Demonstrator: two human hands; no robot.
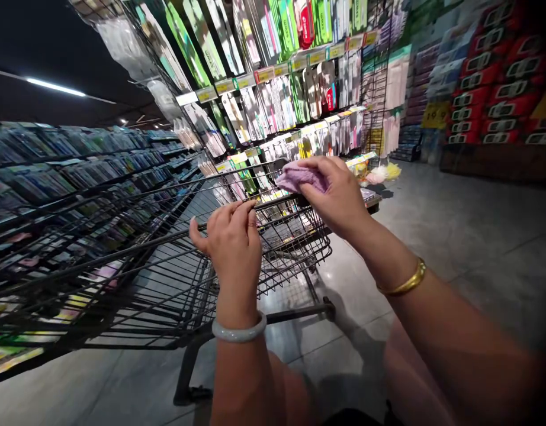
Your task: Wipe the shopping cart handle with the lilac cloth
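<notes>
A black wire shopping cart [135, 260] stretches from the left edge to the middle of the view. My left hand [233, 236], with a pale bangle at the wrist, has its fingers curled over the cart's top rail. To the right, my right hand [337, 192] grips a folded purple cloth [302, 177] between thumb and fingers, at the far end of that same rail. The cloth lies against the rail, and its underside is hidden. A gold bangle circles my right wrist.
Beyond the cart stands a rack of hanging packaged goods [273, 106]. Long shelves [77, 165] run along the left. Red boxes [490, 89] are stacked at the back right. Grey tiled floor [468, 231] shows at right, and a cart wheel [193, 395] sits below.
</notes>
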